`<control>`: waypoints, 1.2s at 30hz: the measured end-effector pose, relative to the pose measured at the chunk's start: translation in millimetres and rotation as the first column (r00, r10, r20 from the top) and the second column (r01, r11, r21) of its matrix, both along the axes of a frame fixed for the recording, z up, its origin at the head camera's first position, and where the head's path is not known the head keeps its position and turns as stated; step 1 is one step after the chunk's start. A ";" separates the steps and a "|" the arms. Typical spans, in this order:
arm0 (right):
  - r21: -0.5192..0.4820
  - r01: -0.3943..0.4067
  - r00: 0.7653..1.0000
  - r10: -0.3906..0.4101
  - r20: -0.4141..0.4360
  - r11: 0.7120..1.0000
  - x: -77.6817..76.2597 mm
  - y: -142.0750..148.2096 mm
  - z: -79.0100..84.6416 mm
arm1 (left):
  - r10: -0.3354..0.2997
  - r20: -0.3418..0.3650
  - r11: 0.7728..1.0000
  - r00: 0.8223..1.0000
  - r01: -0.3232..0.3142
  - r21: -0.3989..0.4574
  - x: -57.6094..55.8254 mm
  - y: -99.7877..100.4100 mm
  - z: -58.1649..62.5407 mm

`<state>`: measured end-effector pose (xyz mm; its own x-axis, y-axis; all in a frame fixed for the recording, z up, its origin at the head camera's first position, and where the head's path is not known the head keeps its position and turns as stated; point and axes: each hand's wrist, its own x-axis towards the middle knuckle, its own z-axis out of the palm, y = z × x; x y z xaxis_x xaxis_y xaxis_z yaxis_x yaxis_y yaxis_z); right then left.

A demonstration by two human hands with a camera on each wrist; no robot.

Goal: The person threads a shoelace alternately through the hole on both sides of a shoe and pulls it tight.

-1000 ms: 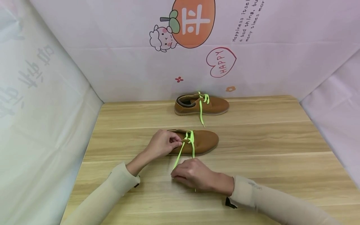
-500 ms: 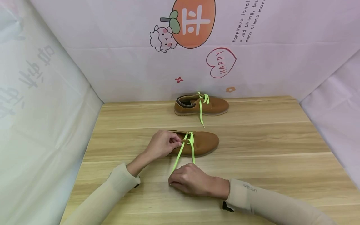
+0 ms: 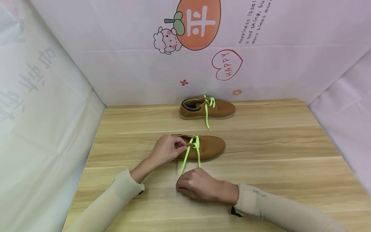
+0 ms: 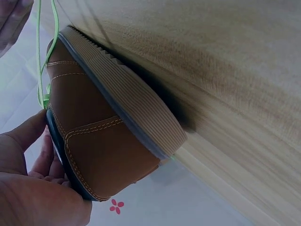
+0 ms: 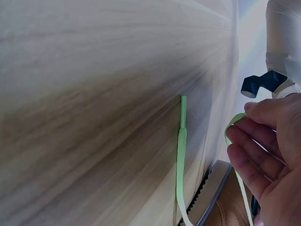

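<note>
A brown leather shoe (image 3: pixel 213 148) with neon-green laces lies on the table, toe to the right. At its opening, my left hand (image 3: pixel 166 149) pinches the lacing flap, thumb outside and fingers inside, as the left wrist view shows. Nearer the table's front, my right hand (image 3: pixel 200 185) holds one shoelace (image 3: pixel 185 161) stretched toward me. In the right wrist view that lace (image 5: pixel 229 134) is pinched between thumb and index finger. The other lace end (image 5: pixel 181 160) hangs loose beside the sole, and in the head view it passes behind my right hand.
A matching brown shoe (image 3: pixel 223 109) stands at the back of the wooden table (image 3: pixel 275 141), close to the printed white backdrop (image 3: pixel 130 64). One of its green laces trails forward onto the wood. White cloth walls rise at left and right.
My right hand first drew the lace a little toward me and left, then eased slightly back to the right. My left hand keeps its place at the shoe.
</note>
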<state>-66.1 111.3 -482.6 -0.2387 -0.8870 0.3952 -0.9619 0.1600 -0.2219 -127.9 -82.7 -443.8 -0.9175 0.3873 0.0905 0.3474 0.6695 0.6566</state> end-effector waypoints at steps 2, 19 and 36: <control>0.009 0.002 1.000 -0.002 -0.006 1.000 -0.1 1.0 -0.5 | 0.001 -0.012 1.000 1.000 -0.001 0.000 -0.4 -0.2 -0.5; 0.121 -0.063 0.998 0.063 0.003 0.991 -6.4 34.5 4.7 | 0.070 0.006 0.973 0.998 -0.070 0.219 -3.7 0.8 1.5; 0.283 -0.138 0.990 0.143 0.005 0.949 -19.3 63.1 8.1 | 0.063 -0.169 0.998 0.984 -0.063 0.004 -20.4 0.7 -4.5</control>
